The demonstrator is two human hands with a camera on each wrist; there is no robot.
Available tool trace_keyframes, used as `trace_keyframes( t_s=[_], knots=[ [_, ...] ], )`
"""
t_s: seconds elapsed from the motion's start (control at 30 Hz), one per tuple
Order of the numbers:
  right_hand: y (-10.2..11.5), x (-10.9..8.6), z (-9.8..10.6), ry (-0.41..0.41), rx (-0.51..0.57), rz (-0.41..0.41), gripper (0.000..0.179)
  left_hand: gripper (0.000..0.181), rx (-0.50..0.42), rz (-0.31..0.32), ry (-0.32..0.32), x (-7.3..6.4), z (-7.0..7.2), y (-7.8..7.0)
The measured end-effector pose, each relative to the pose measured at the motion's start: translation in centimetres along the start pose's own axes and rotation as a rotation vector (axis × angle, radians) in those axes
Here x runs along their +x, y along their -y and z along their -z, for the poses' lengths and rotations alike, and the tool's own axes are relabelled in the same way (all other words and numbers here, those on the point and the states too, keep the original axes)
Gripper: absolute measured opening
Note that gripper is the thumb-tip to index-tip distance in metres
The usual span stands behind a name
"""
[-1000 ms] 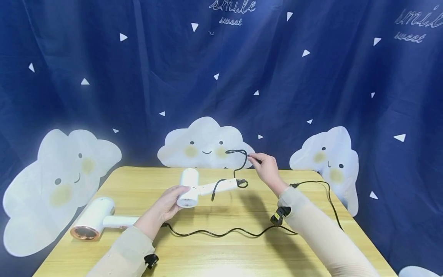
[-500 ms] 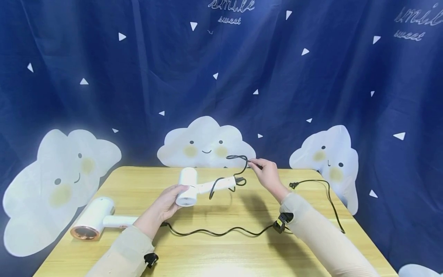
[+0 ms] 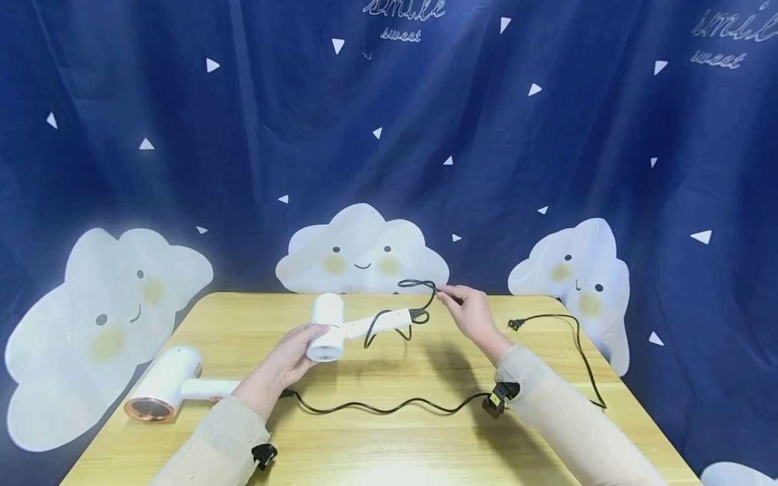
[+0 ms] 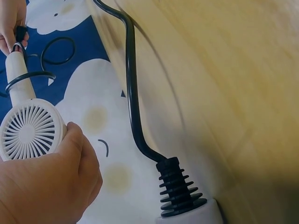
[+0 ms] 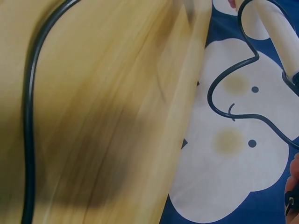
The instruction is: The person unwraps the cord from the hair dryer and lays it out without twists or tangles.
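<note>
My left hand (image 3: 290,358) grips a small white hair dryer (image 3: 328,312) by its head, above the table, with its handle pointing right. In the left wrist view its round grille (image 4: 29,132) faces the camera. My right hand (image 3: 471,312) pinches the dryer's black cord (image 3: 415,281) beyond the handle's end. A black plug (image 5: 292,198) shows at that hand in the right wrist view. The cord passes loosely around the white handle (image 3: 373,324) and forms a loop at the pinching fingers.
A larger white hair dryer (image 3: 164,378) with a copper-coloured rim lies at the table's left. Its black cord (image 3: 389,410) runs right, under my right arm, to a plug (image 3: 515,325) near the back right. A blue curtain (image 3: 389,135) hangs behind the wooden table (image 3: 365,452).
My right hand has come down a little and slightly right with the cord. The small dryer has drifted slightly left, and the cord's turn around the handle has shifted and shows more below it.
</note>
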State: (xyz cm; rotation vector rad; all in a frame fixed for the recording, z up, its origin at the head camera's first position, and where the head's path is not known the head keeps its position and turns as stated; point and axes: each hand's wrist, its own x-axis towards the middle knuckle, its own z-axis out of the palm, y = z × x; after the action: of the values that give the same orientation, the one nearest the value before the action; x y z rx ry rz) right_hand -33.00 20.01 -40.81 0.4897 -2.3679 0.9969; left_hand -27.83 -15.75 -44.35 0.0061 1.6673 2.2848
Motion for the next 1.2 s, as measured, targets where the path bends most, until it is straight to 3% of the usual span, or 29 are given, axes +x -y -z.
trace_keyframes(
  t_s=[0.77,0.97,1.2],
  knots=[
    [-0.1,-2.6,0.6,0.039,0.094,-0.028,0.017,0.058,-0.025,-0.010,-0.071,-0.4,0.8,-0.2],
    [-0.6,-3.2,0.8,0.054,0.077,-0.017,0.016,0.057,-0.039,-0.020,-0.086,-0.6,1.0,-0.4],
    [-1.0,-4.0,1.2,0.128,0.112,-0.077,0.018,0.057,-0.045,-0.018,-0.101,-0.7,1.4,-0.5]
  ],
)
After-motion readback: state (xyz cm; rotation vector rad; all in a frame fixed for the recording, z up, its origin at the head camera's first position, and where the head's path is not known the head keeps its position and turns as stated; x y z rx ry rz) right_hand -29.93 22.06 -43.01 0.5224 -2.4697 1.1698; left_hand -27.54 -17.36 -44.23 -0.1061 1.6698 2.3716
